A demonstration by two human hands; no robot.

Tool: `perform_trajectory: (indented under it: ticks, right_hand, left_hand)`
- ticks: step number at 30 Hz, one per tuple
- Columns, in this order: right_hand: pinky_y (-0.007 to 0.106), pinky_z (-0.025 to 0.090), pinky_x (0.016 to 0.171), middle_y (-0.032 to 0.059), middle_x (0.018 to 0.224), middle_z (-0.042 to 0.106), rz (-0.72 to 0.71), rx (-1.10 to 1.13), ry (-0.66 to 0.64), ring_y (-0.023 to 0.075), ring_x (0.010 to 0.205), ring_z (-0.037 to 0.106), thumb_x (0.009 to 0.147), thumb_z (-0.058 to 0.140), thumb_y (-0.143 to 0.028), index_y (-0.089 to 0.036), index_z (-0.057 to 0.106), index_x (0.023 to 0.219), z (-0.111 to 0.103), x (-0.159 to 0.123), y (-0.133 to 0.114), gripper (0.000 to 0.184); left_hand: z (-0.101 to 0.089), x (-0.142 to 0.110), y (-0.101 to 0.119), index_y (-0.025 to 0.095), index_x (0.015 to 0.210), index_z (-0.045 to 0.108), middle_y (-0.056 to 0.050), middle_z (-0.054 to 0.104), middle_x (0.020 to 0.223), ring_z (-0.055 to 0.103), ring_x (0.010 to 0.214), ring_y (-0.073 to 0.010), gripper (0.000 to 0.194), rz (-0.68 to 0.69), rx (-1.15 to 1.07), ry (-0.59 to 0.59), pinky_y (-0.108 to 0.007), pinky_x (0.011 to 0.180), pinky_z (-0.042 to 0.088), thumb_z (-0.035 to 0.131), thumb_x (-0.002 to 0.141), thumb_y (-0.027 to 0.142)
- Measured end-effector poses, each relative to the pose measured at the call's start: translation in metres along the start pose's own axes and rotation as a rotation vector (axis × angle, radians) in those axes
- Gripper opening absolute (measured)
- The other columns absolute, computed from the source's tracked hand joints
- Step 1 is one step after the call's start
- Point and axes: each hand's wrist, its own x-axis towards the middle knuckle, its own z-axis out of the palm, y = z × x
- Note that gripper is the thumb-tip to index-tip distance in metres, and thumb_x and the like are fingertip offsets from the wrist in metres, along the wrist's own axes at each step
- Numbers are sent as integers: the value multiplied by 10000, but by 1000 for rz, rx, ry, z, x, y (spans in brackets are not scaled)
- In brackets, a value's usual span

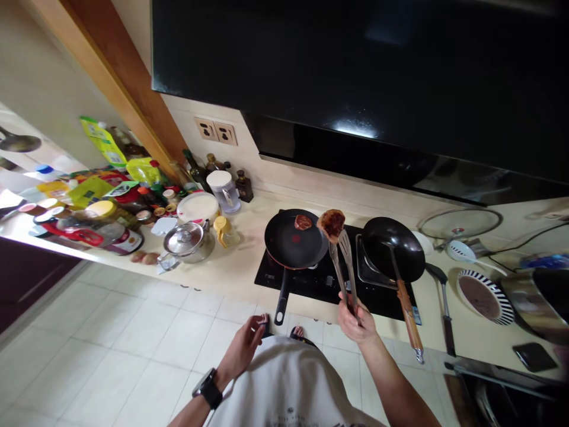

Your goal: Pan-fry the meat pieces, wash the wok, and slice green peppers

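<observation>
My right hand (355,323) is raised and shut on a pair of metal tongs (344,270), whose flat slotted tips pinch a browned pancake (331,225) in the air. That pancake hangs over the right rim of a black nonstick frying pan (293,239), which holds a second, smaller pancake (303,222). The pan sits on a black cooktop (311,284), its handle pointing toward me. My left hand (243,347) is lower, near my body, away from the counter. Its fingers are apart, it holds nothing, and a black watch circles that wrist.
A black wok (393,249) with a long wooden handle stands just right of the pan. Further right are a striped plate (484,296) with a dark brown coating, a glass lid (460,223) and a phone (534,357). A steel pot (186,242), bottles and packets crowd the counter's left side.
</observation>
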Motion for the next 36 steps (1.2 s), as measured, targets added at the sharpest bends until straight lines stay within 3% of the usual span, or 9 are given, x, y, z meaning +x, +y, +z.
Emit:
perform_trajectory:
  ticks: [10,17,25,29,36]
  right_hand:
    - [55,309,286,-94,692,560,-28,157,-116,-70,254,157,945,706,-372,-251,638,1361,6,5,-2,438]
    - [57,336,289,-110,606,537,20,118,-95,-61,244,168,894,762,-418,-251,669,1316,6,3,-1,464]
    - [58,249,256,-89,675,565,-26,-27,-81,-61,247,165,915,727,-421,-281,659,1331,21,16,-9,444]
    - [63,205,259,-69,698,582,-28,-136,-4,-54,262,184,905,730,-418,-274,670,1312,30,19,-15,436]
    - [65,192,269,-68,720,570,-48,-162,2,-54,281,193,923,710,-414,-264,647,1335,26,19,-13,443]
  left_hand:
    - [3,-1,-1,192,1170,543,-67,708,863,698,724,-212,590,-22,-18,-13,-351,727,558,395,929,710]
    - [4,0,-8,200,1158,558,-62,706,863,690,701,-210,619,-14,-48,-5,-346,708,560,421,895,743]
    - [-2,1,-2,201,1147,566,-67,713,882,689,698,-210,649,-17,-66,-2,-343,696,559,425,880,775]
    - [-4,2,-2,207,1123,572,-62,704,886,683,686,-206,638,-21,-40,-1,-339,680,550,406,887,776]
    - [-8,3,0,204,1137,559,-59,700,893,681,709,-203,588,-19,7,-26,-333,695,539,389,927,726]
